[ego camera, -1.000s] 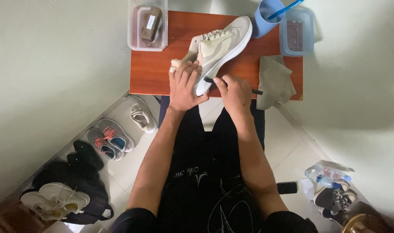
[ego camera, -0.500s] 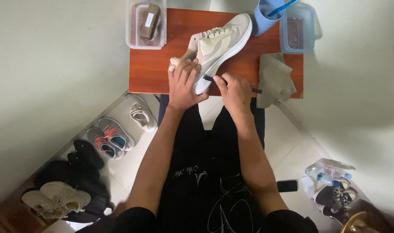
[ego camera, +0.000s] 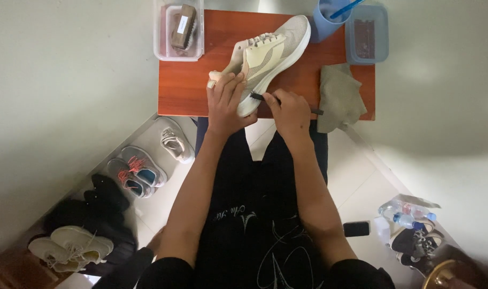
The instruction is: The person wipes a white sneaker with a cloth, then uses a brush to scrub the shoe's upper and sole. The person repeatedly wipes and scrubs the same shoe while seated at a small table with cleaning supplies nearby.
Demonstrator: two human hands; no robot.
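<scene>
Our left hand (ego camera: 226,101) clasps the beige sneaker's (ego camera: 268,51) heel on the orange surface (ego camera: 185,85); right hand (ego camera: 289,109) grip pinches a small dark brush (ego camera: 265,98) at its sole. Clear tub (ego camera: 161,32) far-left, blue tub (ego camera: 382,32) far-right.

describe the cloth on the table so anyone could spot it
Look at the small red-brown table, then its right front corner. The crumpled grey-green cloth lies there, just right of the right hand, below a blue tub; it is the only soft, floppy thing on the table.
</scene>
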